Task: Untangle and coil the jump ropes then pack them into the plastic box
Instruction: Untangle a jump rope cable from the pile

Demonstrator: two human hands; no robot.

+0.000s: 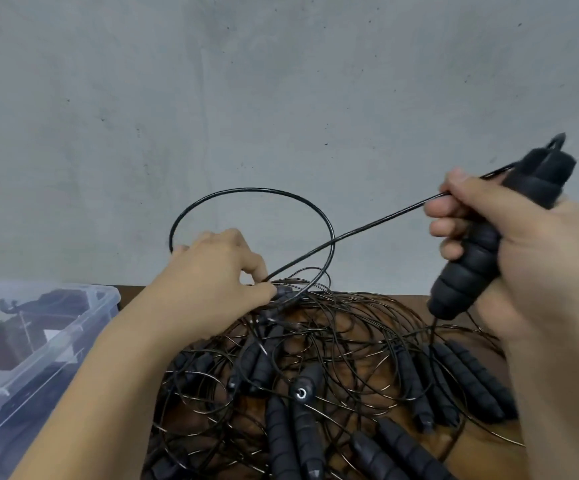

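You are near the start: your right hand (523, 251) grips two handles (471, 271), your left hand (219, 271) pinches their taut cord (367, 227) above the tangle of jump ropes (315, 362) on the table (482, 462), with most ropes uncoiled and outside the plastic box (108, 296) at your left.

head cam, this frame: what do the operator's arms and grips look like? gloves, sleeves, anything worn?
Both bare. Left grip: a bare hand, no glove, ring or tape showing; left forearm uncovered down to the frame edge, no sleeve, watch or band. Right grip: the same, bare hand, and the right forearm shows no sleeve or wristwear. No markings, cables or sensors visible on either.
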